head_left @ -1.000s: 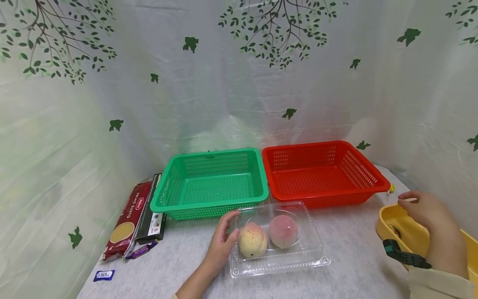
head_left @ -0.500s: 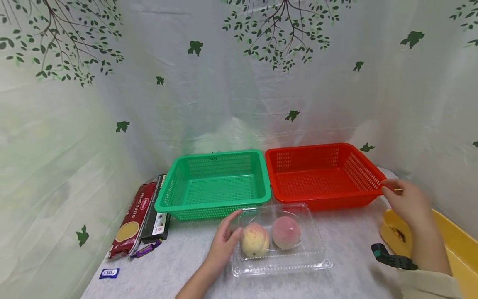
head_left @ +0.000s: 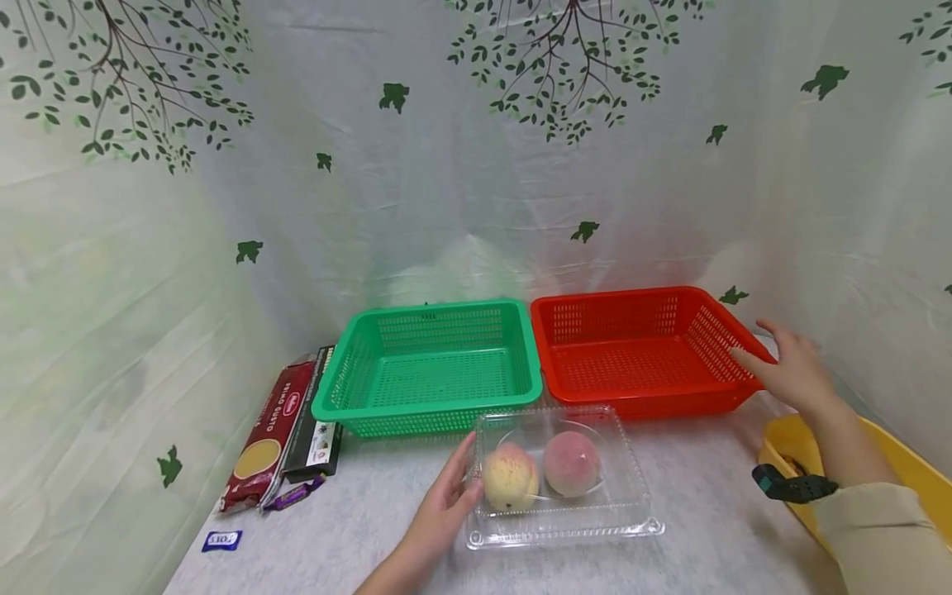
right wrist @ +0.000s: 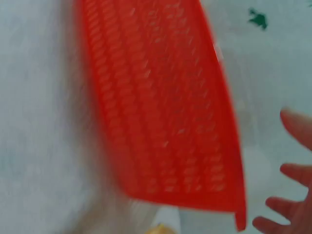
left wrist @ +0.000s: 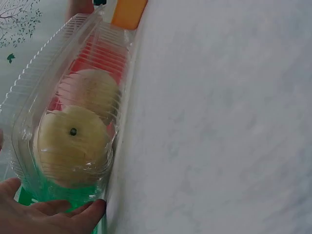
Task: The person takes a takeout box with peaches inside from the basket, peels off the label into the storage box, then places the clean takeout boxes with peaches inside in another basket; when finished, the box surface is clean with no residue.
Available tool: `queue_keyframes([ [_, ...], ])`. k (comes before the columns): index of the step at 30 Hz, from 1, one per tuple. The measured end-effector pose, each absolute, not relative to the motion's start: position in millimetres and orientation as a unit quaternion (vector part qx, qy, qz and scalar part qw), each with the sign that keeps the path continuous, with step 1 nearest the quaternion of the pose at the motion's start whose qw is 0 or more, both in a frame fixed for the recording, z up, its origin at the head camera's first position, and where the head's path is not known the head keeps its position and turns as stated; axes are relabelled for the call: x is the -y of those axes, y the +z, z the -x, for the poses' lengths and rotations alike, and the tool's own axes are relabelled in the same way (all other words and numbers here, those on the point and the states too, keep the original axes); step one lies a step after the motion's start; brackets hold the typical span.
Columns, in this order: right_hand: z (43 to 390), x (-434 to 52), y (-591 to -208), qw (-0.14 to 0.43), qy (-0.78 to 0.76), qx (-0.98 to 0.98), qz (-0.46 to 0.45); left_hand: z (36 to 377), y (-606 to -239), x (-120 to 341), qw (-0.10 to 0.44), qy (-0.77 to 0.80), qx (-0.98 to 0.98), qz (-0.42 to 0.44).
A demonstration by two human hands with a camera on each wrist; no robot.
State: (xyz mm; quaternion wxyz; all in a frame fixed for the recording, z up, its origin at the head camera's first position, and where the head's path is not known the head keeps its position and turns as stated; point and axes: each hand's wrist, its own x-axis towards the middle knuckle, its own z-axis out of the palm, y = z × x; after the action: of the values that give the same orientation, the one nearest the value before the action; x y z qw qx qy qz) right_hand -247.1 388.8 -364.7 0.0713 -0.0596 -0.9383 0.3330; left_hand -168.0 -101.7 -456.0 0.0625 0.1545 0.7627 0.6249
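The clear box sits beside the loose left hand; the right hand spreads wide by the red basket.

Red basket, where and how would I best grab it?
Probably by the right rim of the red basket, coming from the right, thumb inside, fingers outside. Its walls slope outward up to that rim, the open right hand is right there, and the green basket sits close on the left.

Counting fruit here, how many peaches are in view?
2, both in the clear clamshell: yellowish peach left, pink peach right. The yellow bin, partly hidden, may hold more.
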Motion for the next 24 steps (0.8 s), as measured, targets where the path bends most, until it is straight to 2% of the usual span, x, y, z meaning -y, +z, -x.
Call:
queue_keyframes([
  [4, 255.9, -399.6, -368.1, 0.013, 0.331, 0.943, 0.017, 164.3, -456.1, 99.3, 0.07, 0.626, -0.759, -0.165],
  [8, 258.4, -402.1, -376.4, -0.017, 0.339, 0.94, -0.016, 162.8, -456.2, 97.9, 0.079, 0.639, -0.748, -0.158],
  [19, 258.0, -400.8, -387.3, -0.002, 0.352, 0.936, -0.019, 159.0, -447.3, 90.1, 0.112, 0.693, -0.699, -0.139],
  [24, 258.5, -400.3, -390.1, 0.009, 0.354, 0.935, -0.019, 155.7, -437.2, 83.7, 0.118, 0.724, -0.673, -0.097],
])
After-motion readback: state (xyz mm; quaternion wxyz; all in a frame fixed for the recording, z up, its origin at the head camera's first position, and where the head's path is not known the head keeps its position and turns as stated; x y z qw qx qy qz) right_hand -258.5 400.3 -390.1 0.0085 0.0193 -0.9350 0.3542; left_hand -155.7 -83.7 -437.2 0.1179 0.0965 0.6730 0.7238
